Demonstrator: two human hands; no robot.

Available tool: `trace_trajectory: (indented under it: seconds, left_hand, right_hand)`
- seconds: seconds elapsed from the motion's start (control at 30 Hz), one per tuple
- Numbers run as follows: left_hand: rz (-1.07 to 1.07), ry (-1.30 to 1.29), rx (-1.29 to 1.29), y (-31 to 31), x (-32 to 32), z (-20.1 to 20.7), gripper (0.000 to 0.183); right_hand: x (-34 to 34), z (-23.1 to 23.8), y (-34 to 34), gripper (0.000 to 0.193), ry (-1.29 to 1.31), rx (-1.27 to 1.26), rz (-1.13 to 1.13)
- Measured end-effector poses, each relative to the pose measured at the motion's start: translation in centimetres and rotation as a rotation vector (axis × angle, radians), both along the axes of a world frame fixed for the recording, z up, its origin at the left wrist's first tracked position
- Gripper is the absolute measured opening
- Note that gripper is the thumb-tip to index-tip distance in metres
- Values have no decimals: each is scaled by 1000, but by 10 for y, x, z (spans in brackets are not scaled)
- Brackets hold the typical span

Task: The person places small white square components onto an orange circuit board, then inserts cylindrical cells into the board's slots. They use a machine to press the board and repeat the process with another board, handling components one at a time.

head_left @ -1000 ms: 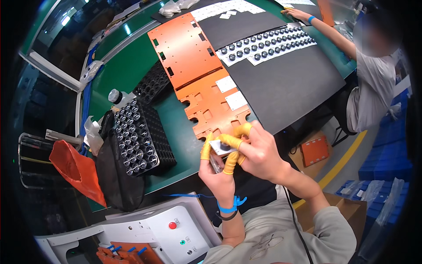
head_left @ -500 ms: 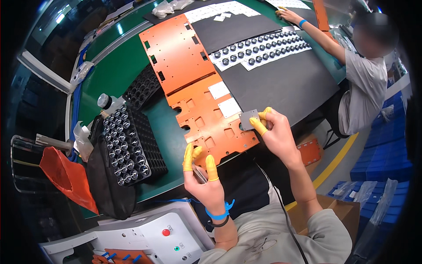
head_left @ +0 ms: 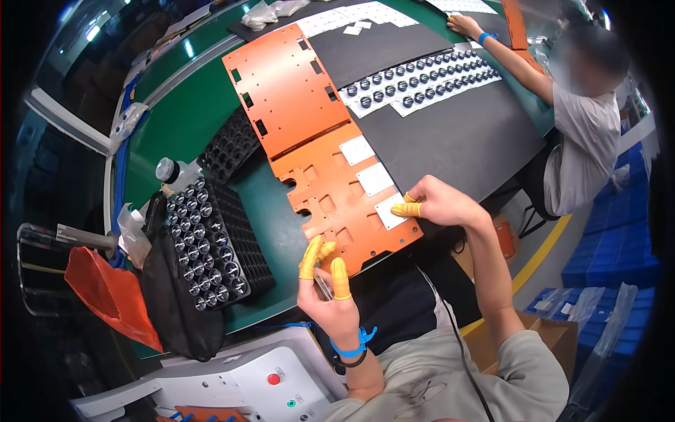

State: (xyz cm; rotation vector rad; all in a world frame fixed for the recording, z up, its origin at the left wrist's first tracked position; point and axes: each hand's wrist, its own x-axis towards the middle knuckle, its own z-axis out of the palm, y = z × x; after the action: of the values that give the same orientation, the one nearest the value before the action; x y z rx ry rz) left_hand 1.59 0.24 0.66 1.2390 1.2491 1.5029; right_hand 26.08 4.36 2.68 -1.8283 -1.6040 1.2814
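My right hand, in yellow finger cots, has its fingertips pressed together on a small white square plate. That plate lies at the near right of an orange fixture board, in line with two similar plates, a middle one and a far one. By the board's near left edge, my left hand, also in yellow finger cots, is curled around thin plates seen edge-on; how many cannot be made out. Several recesses show in the board's near half.
On the left stands a black tray of round dark parts. White panels with black knobs lie on a black mat. Across the table a co-worker's hand reaches over the surface. A grey machine with a red button is near my left.
My right hand has lowered the plate onto the orange board, and its white face now shows upward. My left hand stays nearly in place. The view has shifted slightly.
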Motion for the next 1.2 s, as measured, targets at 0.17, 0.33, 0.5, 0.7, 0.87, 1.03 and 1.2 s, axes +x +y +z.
trace_trajectory:
  seconds: [0.17,0.33,0.5,0.7,0.87,1.03,1.2]
  left_hand:
    - [-44,-233,-102,-1,-6,-5,31]
    - [-91,-675,-139,-2,-19,-9,34]
    - [-132,-826,-127,-4,-22,-4,34]
    - [-172,-910,-105,-3,-19,0,33]
    - [-283,-875,-120,3,-9,5,31]
    - [-469,338,29,17,20,18,22]
    - [-419,674,47,12,47,26,30]
  right_hand:
    - [4,9,11,44,-39,-161,86]
    - [6,3,15,49,-16,-154,90]
    - [15,-5,26,35,15,-185,163]
    - [10,2,33,39,4,-310,115]
    - [7,4,35,42,-33,-322,157]
    - [12,7,37,35,14,-356,166]
    - [15,3,31,29,20,-278,211]
